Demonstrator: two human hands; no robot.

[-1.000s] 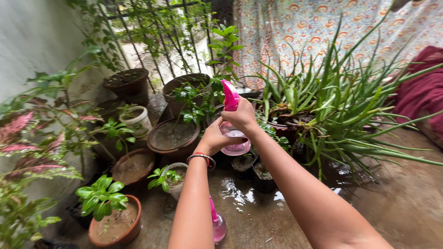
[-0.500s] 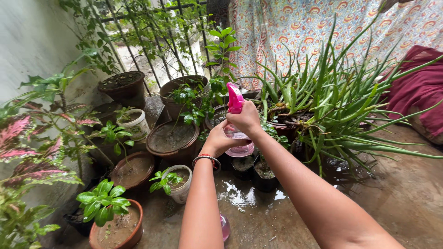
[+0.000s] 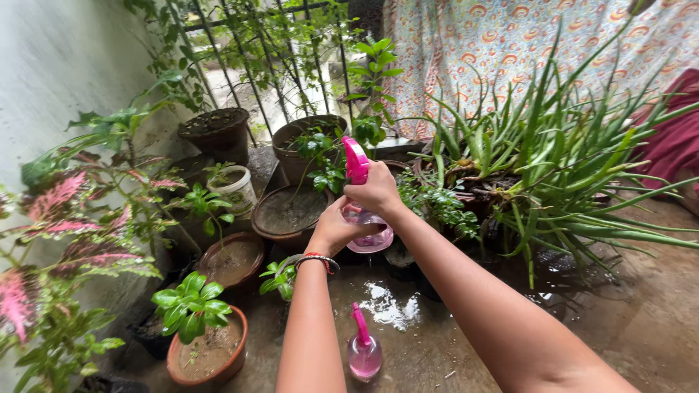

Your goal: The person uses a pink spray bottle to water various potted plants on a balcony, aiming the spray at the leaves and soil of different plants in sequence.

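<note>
With the right hand [image 3: 376, 191] closed around the pink spray bottle [image 3: 362, 200] held over the pots and the left hand [image 3: 336, 229] cupping its base, wet fingers could slip, dropping it onto the second spray bottle [image 3: 363, 351] on the wet floor [image 3: 626, 320].

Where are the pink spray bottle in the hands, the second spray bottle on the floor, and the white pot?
held spray bottle [image 3: 356, 161], head view, pink trigger head.
floor spray bottle [image 3: 364, 356], head view, clear pink body.
white pot [image 3: 236, 191], head view, outer wall.
</note>
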